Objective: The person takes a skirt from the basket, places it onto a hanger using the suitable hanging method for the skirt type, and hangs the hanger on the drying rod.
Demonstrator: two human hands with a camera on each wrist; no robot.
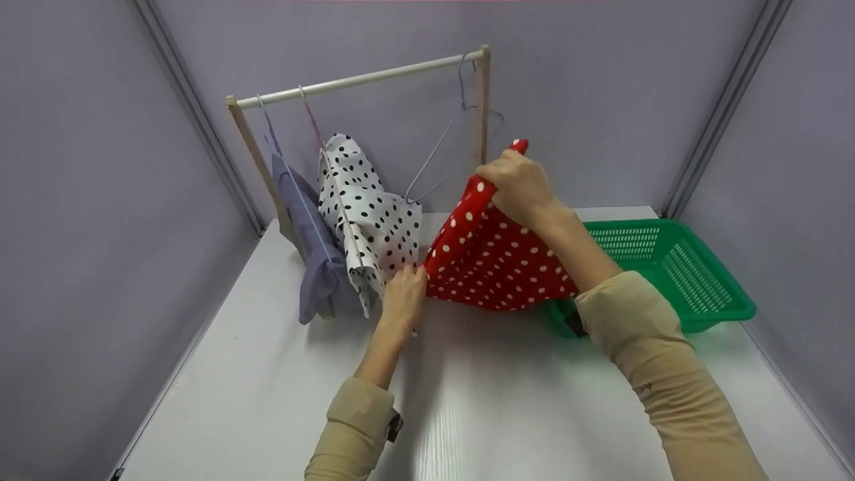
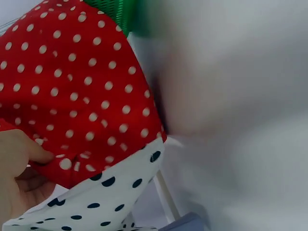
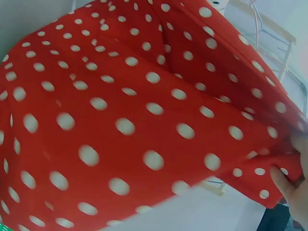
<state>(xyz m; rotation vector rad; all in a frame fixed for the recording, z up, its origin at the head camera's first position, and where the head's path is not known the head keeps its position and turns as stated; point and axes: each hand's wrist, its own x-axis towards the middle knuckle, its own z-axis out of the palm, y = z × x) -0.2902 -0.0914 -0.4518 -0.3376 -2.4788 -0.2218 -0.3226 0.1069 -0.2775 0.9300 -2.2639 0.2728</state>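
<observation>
A red cloth [image 1: 507, 260] with white dots is stretched between my two hands. My left hand [image 1: 405, 294] pinches its lower left corner, thumb over the fabric in the left wrist view. Higher up and to the right, my right hand [image 1: 521, 187] grips the upper edge, and a bit of cloth sticks out above the fist. Beside my left hand hangs a white cloth [image 1: 367, 207] with black dots, draped on a pink hanger [image 1: 310, 113]. A bare light-blue hanger [image 1: 434, 150] hangs from the rail behind the red cloth.
The rack's white rail [image 1: 367, 80] runs between two wooden posts. At its left end a grey-purple cloth [image 1: 310, 227] hangs on a blue hanger [image 1: 269, 123]. A green plastic basket [image 1: 708, 267] stands at the right, partly behind my right forearm. Walls enclose the white table [image 1: 267, 387].
</observation>
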